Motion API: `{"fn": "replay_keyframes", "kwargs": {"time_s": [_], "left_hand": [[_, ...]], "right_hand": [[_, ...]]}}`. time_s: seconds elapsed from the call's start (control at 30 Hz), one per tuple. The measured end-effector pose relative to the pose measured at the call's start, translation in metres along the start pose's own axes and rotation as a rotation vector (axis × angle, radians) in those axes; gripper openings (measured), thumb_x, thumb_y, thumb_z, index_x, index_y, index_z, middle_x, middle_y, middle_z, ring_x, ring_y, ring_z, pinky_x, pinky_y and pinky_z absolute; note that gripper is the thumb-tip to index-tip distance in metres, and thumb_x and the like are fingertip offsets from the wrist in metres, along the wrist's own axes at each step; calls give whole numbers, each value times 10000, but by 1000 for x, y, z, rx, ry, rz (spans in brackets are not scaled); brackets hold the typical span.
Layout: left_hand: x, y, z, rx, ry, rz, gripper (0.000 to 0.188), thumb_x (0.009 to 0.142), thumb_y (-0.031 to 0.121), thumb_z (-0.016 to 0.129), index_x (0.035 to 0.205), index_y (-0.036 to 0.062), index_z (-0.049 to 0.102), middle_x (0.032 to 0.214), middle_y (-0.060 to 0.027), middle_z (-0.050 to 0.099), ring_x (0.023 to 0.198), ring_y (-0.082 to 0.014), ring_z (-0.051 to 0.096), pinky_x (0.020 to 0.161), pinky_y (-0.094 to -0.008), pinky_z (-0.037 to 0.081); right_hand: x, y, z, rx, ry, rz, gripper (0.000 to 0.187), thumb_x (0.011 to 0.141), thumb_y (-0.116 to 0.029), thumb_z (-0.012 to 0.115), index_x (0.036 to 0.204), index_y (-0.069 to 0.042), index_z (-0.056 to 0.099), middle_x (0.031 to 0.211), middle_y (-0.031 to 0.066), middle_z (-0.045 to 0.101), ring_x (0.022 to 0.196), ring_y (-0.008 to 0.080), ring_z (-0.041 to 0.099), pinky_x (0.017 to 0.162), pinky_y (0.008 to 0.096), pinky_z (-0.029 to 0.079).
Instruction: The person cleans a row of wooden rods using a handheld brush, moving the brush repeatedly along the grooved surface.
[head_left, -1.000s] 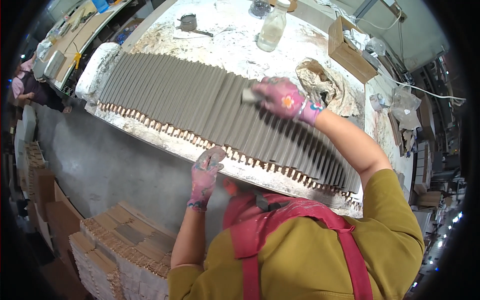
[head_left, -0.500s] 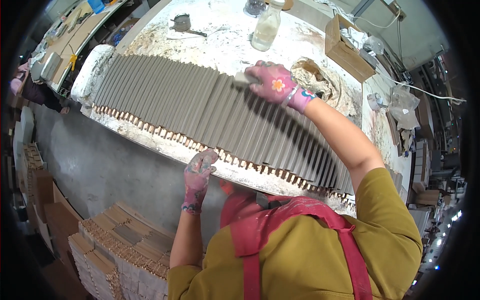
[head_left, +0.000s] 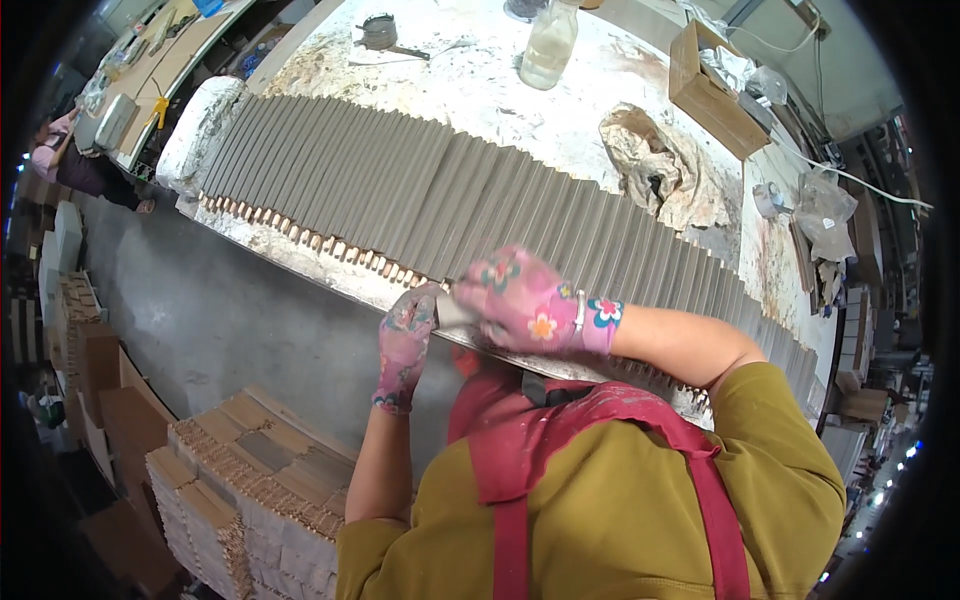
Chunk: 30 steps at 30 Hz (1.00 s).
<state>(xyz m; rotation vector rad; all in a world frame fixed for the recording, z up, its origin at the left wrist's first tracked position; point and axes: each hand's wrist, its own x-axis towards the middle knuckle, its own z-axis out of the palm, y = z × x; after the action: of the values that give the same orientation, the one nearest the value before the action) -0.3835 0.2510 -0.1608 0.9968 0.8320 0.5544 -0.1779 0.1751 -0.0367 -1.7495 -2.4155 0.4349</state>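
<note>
A long row of narrow grey slats lies side by side along the near edge of the worktable. Pale wooden ends stick out on my side of the row. My right hand, in a pink flowered glove, is closed round a pale flat block at the row's near edge. Just left of it, my left hand wears a similar glove. Its fingers are bent together beside the block and the wooden ends; what they pinch, if anything, is hidden.
A whitish block caps the row's left end. Farther back are a small pan, a glass bottle, crumpled cloth and a cardboard box. Stacked bundles stand on the floor lower left; a person is far left.
My right hand has come from the row's far edge down to its near edge with the pale block, beside my left hand. The left hand has shifted slightly, its fingers now bent by the block.
</note>
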Motion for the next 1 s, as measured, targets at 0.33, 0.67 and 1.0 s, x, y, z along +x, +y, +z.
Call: {"fn": "replay_keyframes", "kwargs": {"time_s": [0.33, 0.67, 1.0], "left_hand": [[-13, -12, 24, -84, -23, 40, 400, 814, -102, 534, 1210, -40, 547, 1175, -112, 615, 1072, -223, 616, 908, -302, 499], [-2, -12, 17, 135, -58, 106, 301, 800, -43, 592, 1098, -20, 627, 1128, -107, 649, 1023, -175, 625, 887, -277, 503], [-8, -5, 21, 183, -88, 122, 279, 889, 54, 554, 1148, -30, 615, 1104, -88, 647, 1006, -158, 611, 875, -292, 496]], "right_hand": [[2, 143, -26, 0, 249, 384, 362, 859, -250, 620, 1196, -124, 576, 1096, 119, 614, 976, 293, 620, 875, 431, 498], [1, 121, -53, -146, 316, 468, 311, 832, -189, 601, 1133, -109, 599, 1026, 145, 595, 949, 283, 610, 855, 407, 474], [9, 131, -30, -79, 257, 553, 202, 866, -192, 555, 1038, -87, 558, 950, 127, 600, 864, 284, 617, 799, 431, 500]]}}
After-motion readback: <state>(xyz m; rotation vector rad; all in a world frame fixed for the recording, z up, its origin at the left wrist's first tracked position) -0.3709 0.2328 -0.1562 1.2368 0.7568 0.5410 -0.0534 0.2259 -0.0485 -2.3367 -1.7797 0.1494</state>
